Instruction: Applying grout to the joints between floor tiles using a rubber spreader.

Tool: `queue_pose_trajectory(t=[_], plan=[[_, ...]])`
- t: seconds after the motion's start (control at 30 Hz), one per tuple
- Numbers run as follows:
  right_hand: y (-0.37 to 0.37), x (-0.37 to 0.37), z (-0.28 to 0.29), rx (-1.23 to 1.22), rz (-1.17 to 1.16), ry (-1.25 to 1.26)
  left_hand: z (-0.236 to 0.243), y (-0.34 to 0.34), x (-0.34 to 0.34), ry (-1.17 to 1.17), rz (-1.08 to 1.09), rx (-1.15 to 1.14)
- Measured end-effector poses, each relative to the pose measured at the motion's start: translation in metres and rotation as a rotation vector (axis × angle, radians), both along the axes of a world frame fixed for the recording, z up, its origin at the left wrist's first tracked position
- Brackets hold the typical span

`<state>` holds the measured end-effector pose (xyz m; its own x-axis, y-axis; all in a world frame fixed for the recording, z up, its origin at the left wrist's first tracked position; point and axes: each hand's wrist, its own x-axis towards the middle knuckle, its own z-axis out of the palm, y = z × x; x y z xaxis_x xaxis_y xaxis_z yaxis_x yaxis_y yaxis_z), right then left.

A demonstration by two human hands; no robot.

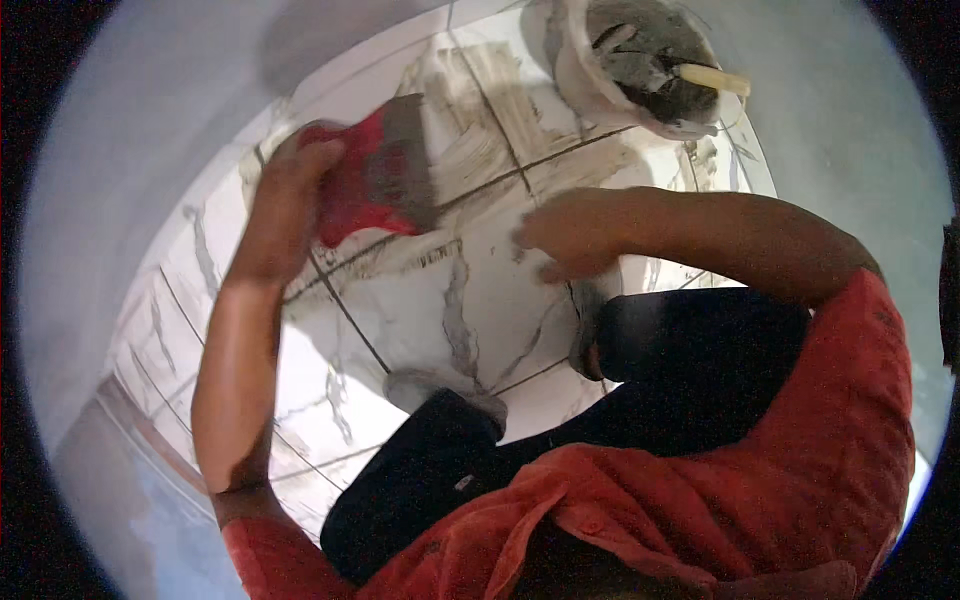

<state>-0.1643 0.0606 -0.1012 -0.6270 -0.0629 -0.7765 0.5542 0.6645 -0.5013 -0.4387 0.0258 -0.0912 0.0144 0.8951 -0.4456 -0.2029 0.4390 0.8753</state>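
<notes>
My left hand [295,170] is closed round the red body of a wide scraper [375,175]. Its broad grey blade faces right, smeared with grey paste, over the marbled white floor tiles [420,310]. To the right, my right hand [575,235] hangs over the tiles with fingers bent downward and apart, and nothing shows in it; motion softens its outline. Dark paste lines the joints between the tiles. Brownish-grey smears spread across the tiles beyond and between my hands.
At the far right stands a pale round bucket [572,85] with grey paste inside. A tool with a pale yellow handle [712,79] leans out over its rim. Grey walls [830,130] curve round the floor. My bent knees and shoes are close below my hands.
</notes>
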Motion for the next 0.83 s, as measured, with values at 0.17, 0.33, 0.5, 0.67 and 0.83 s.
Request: queue_pose_trajectory(t=[0.17,0.33,0.5,0.67,0.83], plan=[[0.002,0.087,0.112,-0.016,-0.093,-0.221,0.002,0.097,0.119,0.094,-0.211,0.094],[-0.041,0.159,0.144,-0.188,-0.8,0.388,-0.004,0.138,0.201,-0.15,-0.051,-0.172],[-0.089,0.199,0.148,-0.191,-1.425,0.225,0.015,0.136,0.253,0.096,0.042,-0.247],[-0.153,0.215,0.16,-0.27,-1.879,0.104,-0.008,0.158,0.262,0.197,0.121,-0.246],[-0.19,0.212,0.174,-0.433,-1.977,0.084,-0.022,0.187,0.279,0.444,0.084,-0.304]])
